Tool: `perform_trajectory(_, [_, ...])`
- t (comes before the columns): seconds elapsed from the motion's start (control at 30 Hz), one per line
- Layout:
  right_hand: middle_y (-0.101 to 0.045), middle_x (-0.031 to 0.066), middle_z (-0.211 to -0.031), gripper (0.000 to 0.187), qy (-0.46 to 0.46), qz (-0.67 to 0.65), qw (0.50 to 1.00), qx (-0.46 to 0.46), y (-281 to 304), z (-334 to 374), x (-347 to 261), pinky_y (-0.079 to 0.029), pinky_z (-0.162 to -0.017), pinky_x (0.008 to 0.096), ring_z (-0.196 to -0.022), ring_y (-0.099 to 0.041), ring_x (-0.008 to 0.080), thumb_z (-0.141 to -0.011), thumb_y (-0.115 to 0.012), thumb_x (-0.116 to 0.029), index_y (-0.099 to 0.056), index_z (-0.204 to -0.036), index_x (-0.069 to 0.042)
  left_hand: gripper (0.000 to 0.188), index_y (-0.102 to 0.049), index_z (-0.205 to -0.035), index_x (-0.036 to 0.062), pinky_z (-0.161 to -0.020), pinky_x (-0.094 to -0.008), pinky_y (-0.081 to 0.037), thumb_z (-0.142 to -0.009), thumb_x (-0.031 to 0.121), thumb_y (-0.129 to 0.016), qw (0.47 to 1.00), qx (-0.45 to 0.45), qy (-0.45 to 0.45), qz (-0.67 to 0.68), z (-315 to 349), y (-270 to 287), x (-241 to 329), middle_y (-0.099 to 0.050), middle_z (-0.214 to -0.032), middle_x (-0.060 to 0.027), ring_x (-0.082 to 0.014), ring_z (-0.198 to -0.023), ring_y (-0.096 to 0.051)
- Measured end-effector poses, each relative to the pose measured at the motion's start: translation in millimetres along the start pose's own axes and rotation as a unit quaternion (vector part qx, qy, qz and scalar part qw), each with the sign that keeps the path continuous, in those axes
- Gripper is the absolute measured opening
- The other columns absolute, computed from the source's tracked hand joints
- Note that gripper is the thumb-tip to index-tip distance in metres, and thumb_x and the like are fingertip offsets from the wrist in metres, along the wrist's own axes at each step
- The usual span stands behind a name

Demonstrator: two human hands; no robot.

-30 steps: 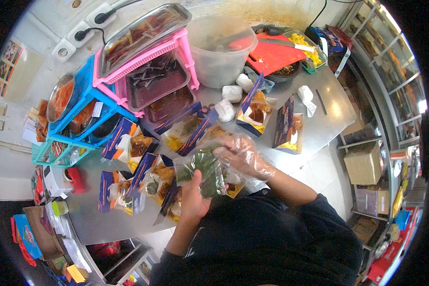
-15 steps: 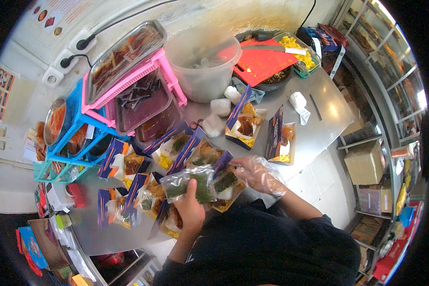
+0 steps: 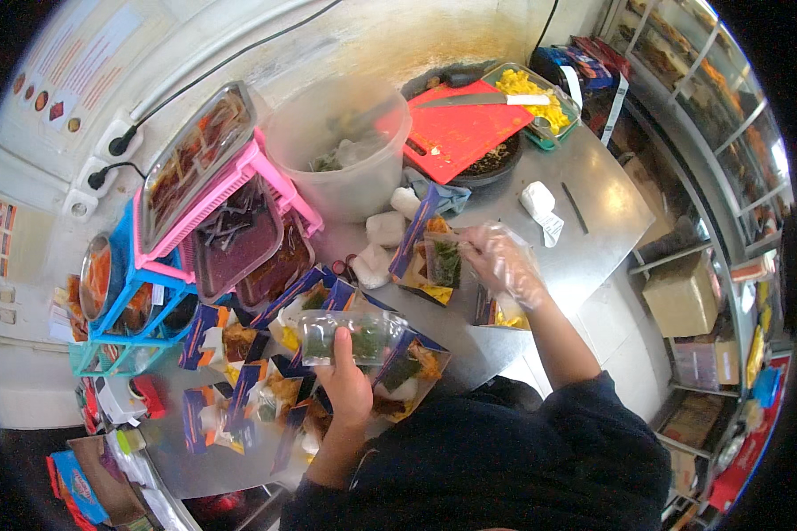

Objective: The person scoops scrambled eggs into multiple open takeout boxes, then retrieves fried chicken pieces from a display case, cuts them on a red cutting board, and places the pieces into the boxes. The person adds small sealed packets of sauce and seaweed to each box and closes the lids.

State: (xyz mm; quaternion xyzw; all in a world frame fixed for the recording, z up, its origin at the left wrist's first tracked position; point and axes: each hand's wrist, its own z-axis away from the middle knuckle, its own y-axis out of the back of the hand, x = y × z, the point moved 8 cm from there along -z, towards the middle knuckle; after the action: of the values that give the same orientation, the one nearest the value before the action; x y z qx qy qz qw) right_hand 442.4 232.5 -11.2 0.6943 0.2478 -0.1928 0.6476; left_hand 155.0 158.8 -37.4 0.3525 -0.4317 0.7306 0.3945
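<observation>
My left hand (image 3: 349,389) grips a clear plastic bag (image 3: 354,338) with green contents, the thumb lying across its front. It is held over several open food boxes. My right hand (image 3: 496,257), in a thin clear plastic glove, pinches the edge of a small clear sachet (image 3: 446,264) of dark green filling. This sachet is at an open food box (image 3: 405,257) with fried pieces and yellow bits. Just in front of my body stands another filled box (image 3: 410,376), with white rice and a green sachet. Below my right wrist a further box (image 3: 511,316) is partly covered.
Pink and blue baskets (image 3: 270,173) with trays of sauce packets stand at left. Behind are a translucent bucket (image 3: 336,146), a red cutting board (image 3: 460,128) with a knife (image 3: 483,101), and a tub of yellow pieces (image 3: 540,97). White wrapped bundles (image 3: 385,228) lie on the metal table (image 3: 607,199).
My gloved right hand has moved from the box near my body to a farther box, with a green sachet in its fingers. My left hand still holds the bag. The view has shifted slightly.
</observation>
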Motion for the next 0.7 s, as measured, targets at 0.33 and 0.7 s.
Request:
perform_trajectory(0.33, [-0.062, 0.0161, -0.097, 0.032, 0.174, -0.176, 0.967, -0.064, 8, 69, -57, -0.046, -0.079, 0.0457, -0.087, -0.059, 0.0332, -0.089, -0.063, -0.020, -0.055, -0.114, -0.003, 0.020, -0.066, -0.095, 0.0026, -0.076, -0.0345, -0.050, -0.086, 0.020, -0.068, 0.816, -0.381, -0.086, -0.427, 32, -123, -21, -0.065, -0.079, -0.0117, -0.0244, -0.078, -0.065])
perform_trajectory(0.7, [-0.061, 0.0124, -0.105, 0.033, -0.180, -0.073, 0.953, 0.233, 10, 130, 139, -0.047, -0.080, 0.0324, -0.091, -0.055, 0.0183, -0.090, -0.059, -0.008, -0.055, -0.122, 0.001, 0.030, -0.060, -0.110, 0.0035, -0.091, -0.0444, -0.045, -0.082, 0.011, -0.062, 0.661, -0.105, -0.538, -0.513, -86, -211, 173, -0.060, -0.113, -0.0185, -0.0361, -0.109, -0.056])
